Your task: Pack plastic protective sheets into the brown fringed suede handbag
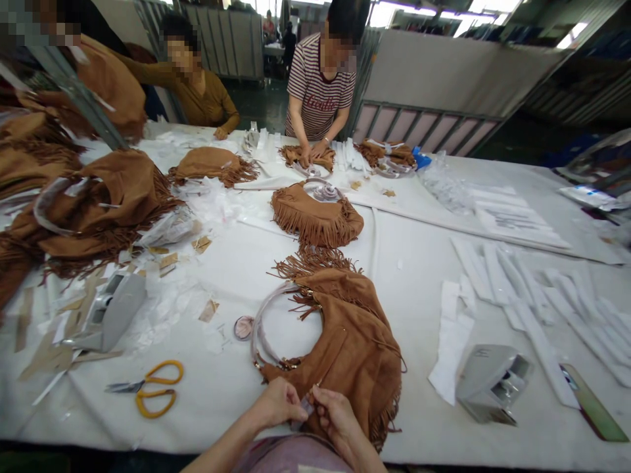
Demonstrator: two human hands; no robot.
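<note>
A brown fringed suede handbag [345, 335] lies on the table right in front of me. Its curved handle [257, 322], wrapped in clear film, points left. At the bag's near edge, my left hand [280, 402] pinches a small translucent plastic piece [307, 405]. Close beside it, my right hand [338, 414] is closed with thumb and finger at the same small piece, by the near end of the bag's zip. The fingers partly hide what they hold. Orange-handled scissors [155, 389] lie to the left of my hands.
Metal tape dispensers stand left [116, 309] and right [493, 381]. A green phone-like object [594, 404] and white strips [522, 328] lie right. Another fringed bag [315, 213] lies ahead; more brown bags [108, 197] are piled left. A co-worker in stripes [320, 85] handles a bag opposite.
</note>
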